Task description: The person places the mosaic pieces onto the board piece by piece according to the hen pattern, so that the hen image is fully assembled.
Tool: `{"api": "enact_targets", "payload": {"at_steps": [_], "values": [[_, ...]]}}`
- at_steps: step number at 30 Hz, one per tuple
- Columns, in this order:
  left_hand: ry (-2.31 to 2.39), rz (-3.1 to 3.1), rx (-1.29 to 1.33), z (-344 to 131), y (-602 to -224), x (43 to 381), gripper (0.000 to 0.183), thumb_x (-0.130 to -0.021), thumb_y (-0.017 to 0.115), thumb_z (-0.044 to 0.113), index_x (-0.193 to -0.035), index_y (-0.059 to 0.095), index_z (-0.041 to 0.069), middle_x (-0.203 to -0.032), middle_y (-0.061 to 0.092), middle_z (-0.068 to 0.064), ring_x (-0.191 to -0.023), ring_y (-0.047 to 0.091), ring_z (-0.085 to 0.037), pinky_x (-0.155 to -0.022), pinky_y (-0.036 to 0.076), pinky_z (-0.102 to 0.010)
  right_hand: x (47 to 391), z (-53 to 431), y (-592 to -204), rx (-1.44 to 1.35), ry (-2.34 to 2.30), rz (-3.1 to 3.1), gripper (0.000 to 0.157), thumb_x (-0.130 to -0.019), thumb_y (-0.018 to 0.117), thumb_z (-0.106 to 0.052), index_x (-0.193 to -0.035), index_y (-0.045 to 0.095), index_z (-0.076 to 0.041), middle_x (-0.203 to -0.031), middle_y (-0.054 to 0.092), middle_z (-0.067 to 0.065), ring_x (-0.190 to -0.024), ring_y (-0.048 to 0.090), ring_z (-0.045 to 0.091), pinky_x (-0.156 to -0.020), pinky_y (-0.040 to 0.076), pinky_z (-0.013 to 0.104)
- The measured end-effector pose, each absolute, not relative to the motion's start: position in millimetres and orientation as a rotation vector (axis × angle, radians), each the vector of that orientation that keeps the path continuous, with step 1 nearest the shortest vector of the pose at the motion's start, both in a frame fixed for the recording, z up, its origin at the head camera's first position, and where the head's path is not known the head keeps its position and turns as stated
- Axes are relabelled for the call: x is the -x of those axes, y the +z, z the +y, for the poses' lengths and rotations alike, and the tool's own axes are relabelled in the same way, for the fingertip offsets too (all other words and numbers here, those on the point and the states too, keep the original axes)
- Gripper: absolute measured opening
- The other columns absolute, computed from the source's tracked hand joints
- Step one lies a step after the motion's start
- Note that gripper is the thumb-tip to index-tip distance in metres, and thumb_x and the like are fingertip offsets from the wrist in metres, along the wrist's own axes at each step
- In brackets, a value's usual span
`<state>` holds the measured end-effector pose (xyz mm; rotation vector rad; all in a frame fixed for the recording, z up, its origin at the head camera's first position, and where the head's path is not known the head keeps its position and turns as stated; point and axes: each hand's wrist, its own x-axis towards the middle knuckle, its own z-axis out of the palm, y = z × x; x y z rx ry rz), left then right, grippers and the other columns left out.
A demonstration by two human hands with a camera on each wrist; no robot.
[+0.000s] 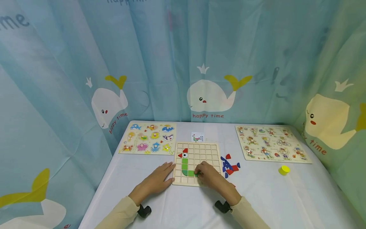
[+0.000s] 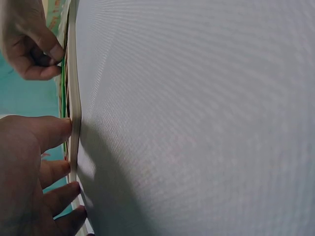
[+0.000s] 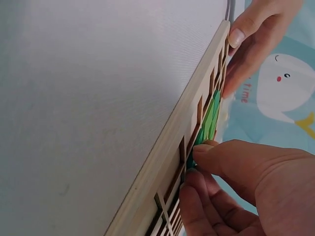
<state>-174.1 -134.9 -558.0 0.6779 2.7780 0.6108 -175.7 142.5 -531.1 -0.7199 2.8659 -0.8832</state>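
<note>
A wooden grid board (image 1: 206,156) lies on the table in front of me. Set in its squares are a red-and-white bird's head with an eye tile (image 1: 185,155), a column of green tiles (image 1: 185,163) and a curved green corner piece (image 1: 184,172). My right hand (image 1: 210,175) is over the lower row, thumb and fingertips pinching a green tile (image 3: 191,161) at the grid, largely hidden by the fingers. At the board's left edge my left hand (image 1: 160,178) rests with fingers extended, thumb and fingertips touching the frame (image 2: 75,105).
Loose blue and red pieces (image 1: 227,164) lie right of the board. A small picture card (image 1: 197,137) sits behind it. A sea-animal puzzle (image 1: 148,138) is at back left, a puzzle of figures (image 1: 271,143) at back right, with a yellow cylinder (image 1: 284,170) before it.
</note>
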Motion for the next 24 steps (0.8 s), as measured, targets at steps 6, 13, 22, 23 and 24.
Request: {"api": "enact_targets", "payload": {"at_steps": [6, 13, 22, 23, 24], "values": [[0.615, 2.782, -0.682, -135, -558, 174, 0.064, -0.108, 0.057, 0.039, -0.164, 0.039, 0.014, -0.17, 0.037, -0.009, -0.16, 0.029, -0.033, -0.129, 0.029, -0.053, 176, 144, -531, 0.748, -0.906, 2.868, 0.018, -0.086, 0.076, 0.013, -0.093, 0.071, -0.003, -0.094, 0.06, 0.006, -0.082, 0.055, 0.016, -0.073, 0.056, 0.03], [0.638, 2.771, -0.681, -134, -556, 173, 0.064, -0.108, 0.058, 0.038, -0.164, 0.04, 0.013, -0.17, 0.037, -0.01, -0.16, 0.029, -0.034, -0.129, 0.029, -0.055, 175, 144, -531, 0.764, -0.914, 2.865, 0.017, -0.087, 0.075, 0.013, -0.094, 0.071, -0.003, -0.096, 0.059, 0.007, -0.083, 0.055, 0.016, -0.074, 0.056, 0.031], [0.641, 2.77, -0.67, -135, -556, 173, 0.064, -0.108, 0.059, 0.039, -0.164, 0.04, 0.013, -0.17, 0.037, -0.009, -0.16, 0.029, -0.034, -0.129, 0.029, -0.055, 174, 156, -523, 0.63, -0.889, 2.866, 0.014, -0.092, 0.076, 0.002, -0.103, 0.074, -0.006, -0.103, 0.061, 0.005, -0.089, 0.056, 0.015, -0.081, 0.058, 0.035], [0.641, 2.771, -0.674, -135, -556, 173, 0.065, -0.108, 0.059, 0.039, -0.164, 0.04, 0.013, -0.17, 0.037, -0.01, -0.159, 0.029, -0.035, -0.129, 0.03, -0.055, 174, 161, -521, 0.602, -0.893, 2.867, 0.014, -0.092, 0.077, 0.0, -0.104, 0.074, -0.007, -0.103, 0.061, 0.004, -0.089, 0.057, 0.015, -0.082, 0.058, 0.037], [0.638, 2.77, -0.676, -135, -556, 173, 0.064, -0.108, 0.059, 0.039, -0.164, 0.04, 0.013, -0.17, 0.037, -0.01, -0.16, 0.029, -0.035, -0.129, 0.029, -0.055, 173, 168, -519, 0.583, -0.895, 2.872, 0.014, -0.092, 0.077, -0.001, -0.105, 0.074, -0.008, -0.103, 0.062, 0.004, -0.09, 0.058, 0.016, -0.082, 0.058, 0.038]]}}
